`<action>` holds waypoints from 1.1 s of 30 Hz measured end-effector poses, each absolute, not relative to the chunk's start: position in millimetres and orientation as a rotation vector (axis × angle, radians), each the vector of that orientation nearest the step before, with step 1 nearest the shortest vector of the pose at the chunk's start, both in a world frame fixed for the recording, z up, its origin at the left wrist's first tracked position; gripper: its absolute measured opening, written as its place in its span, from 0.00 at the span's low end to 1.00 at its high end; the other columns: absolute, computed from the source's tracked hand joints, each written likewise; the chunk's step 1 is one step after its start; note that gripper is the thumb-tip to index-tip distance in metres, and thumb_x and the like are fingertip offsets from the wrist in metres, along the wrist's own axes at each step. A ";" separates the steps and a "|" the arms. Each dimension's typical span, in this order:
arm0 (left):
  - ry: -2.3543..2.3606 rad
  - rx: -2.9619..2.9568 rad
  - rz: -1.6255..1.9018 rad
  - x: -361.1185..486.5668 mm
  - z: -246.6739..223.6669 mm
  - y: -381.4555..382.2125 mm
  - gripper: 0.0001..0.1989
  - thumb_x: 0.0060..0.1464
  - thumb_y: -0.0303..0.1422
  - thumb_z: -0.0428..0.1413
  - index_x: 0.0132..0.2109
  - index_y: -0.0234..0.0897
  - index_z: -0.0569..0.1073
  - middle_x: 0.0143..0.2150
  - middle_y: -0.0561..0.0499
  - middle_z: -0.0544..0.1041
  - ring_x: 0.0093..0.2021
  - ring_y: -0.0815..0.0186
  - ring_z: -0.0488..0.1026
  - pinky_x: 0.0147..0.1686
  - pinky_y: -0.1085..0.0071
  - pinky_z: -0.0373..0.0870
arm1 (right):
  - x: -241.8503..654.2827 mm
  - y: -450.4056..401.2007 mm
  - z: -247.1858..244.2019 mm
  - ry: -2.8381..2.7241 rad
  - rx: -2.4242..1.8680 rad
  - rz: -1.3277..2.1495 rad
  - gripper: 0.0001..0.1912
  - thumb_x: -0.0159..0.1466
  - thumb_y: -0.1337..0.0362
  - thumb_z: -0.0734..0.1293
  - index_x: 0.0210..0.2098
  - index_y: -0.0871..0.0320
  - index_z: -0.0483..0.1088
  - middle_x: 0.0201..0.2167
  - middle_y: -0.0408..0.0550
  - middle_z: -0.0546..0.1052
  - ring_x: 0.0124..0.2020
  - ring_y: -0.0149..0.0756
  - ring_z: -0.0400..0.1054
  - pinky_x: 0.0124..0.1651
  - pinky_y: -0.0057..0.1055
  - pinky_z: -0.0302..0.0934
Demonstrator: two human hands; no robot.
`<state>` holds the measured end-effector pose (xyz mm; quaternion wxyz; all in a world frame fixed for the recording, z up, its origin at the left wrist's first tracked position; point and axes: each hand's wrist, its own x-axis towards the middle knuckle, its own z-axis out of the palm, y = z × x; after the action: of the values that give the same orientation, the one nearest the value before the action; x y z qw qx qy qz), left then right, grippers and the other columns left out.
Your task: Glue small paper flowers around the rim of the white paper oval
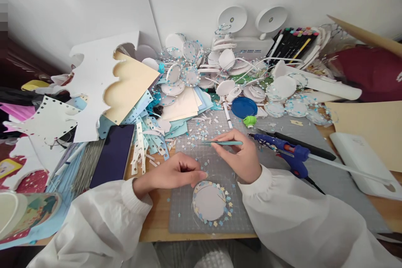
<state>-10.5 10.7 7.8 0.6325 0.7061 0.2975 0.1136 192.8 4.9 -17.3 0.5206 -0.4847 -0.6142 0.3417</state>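
A pair of teal tweezers [230,143] is pinched in my right hand [240,155], its tips pointing left over scattered small paper stars [196,134] on the grey cutting mat [270,213]. My left hand [177,170] is closed, thumb and forefinger together, just above a white disc [210,201]. What those fingers hold, if anything, is too small to make out. Small blue, cream and yellow stars ring the disc, along with a thin, barely visible wire or thread. The disc lies flat near the mat's front edge.
A blue glue gun [282,146] with a long glue stick lies to the right, beside a black pen-like tool [307,146]. A dark phone [113,155] is on the left. Behind are a blue lid [244,107], paper sheets [179,106] and several star-wrapped discs [191,76].
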 end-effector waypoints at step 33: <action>0.664 1.609 0.247 -11.5 6.3 11.8 0.21 0.58 0.40 0.52 0.22 0.30 0.69 0.17 0.57 0.59 0.19 0.76 0.52 0.19 0.76 0.47 | 193.1 6.1 -21.1 -1.607 -1.149 0.813 0.07 0.58 0.66 0.70 0.30 0.55 0.66 0.33 0.49 0.78 0.37 0.39 0.74 0.41 0.37 0.68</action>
<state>-11.5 11.8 6.3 0.6381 0.7047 0.2907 0.1082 193.1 6.1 -21.1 0.4817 -0.4714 -0.6592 0.3334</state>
